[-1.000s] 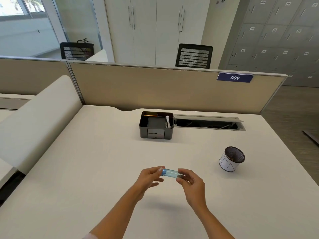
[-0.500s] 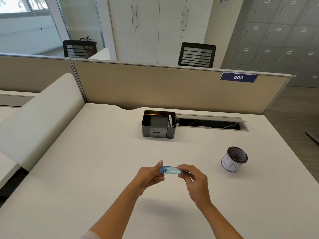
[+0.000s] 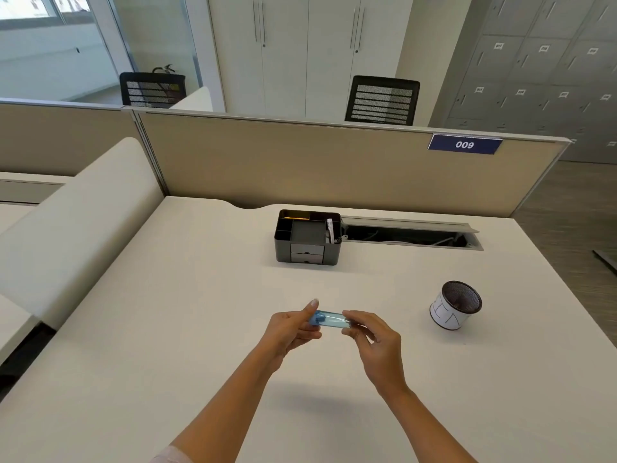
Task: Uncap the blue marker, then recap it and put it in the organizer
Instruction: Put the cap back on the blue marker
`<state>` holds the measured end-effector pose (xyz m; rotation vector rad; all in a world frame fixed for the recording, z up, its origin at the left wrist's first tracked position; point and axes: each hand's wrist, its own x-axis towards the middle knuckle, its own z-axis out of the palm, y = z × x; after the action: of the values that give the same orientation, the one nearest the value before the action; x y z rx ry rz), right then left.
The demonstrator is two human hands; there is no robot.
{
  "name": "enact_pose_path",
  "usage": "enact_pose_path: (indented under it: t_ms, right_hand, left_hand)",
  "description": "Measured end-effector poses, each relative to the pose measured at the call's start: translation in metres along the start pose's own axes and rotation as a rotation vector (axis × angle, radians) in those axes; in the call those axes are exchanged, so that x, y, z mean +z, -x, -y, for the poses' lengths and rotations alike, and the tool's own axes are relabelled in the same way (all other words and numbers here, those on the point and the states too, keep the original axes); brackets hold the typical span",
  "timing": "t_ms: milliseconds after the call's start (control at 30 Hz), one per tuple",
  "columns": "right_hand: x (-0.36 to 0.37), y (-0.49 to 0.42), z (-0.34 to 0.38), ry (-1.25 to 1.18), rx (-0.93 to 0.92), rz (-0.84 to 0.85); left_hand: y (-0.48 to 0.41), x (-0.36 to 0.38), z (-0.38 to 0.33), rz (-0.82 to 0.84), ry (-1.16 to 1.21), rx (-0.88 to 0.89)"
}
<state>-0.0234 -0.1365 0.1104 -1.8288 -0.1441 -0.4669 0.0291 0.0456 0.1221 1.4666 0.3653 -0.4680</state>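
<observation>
Blue marker was held level above the white desk, one end in each hand: a grip suited to pulling along its length. Left hand pinched the end with the darker blue piece, thumb raised; right hand closed fingertips on the other end. Whether the cap was seated or parting, could not tell. Black desk organizer stood well apart, farther back; mesh cup lay tipped to the right.
</observation>
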Motion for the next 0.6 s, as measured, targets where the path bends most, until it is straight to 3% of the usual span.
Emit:
enact_pose_path:
  t_ms: [167, 333, 600]
  right_hand:
    - [-0.001, -0.001, 0.0, 0.084, -0.056, 0.01]
    - [0.003, -0.002, 0.005, 0.21, -0.129, 0.032]
    - [0.013, -0.009, 0.006, 0.224, -0.076, -0.038]
  left_hand:
    - [0.001, 0.004, -0.002, -0.096, -0.138, 0.076]
    - [0.007, 0.016, 0.003, -0.205, -0.424, 0.238]
    - [0.008, 0.03, -0.004, -0.391, -0.572, 0.287]
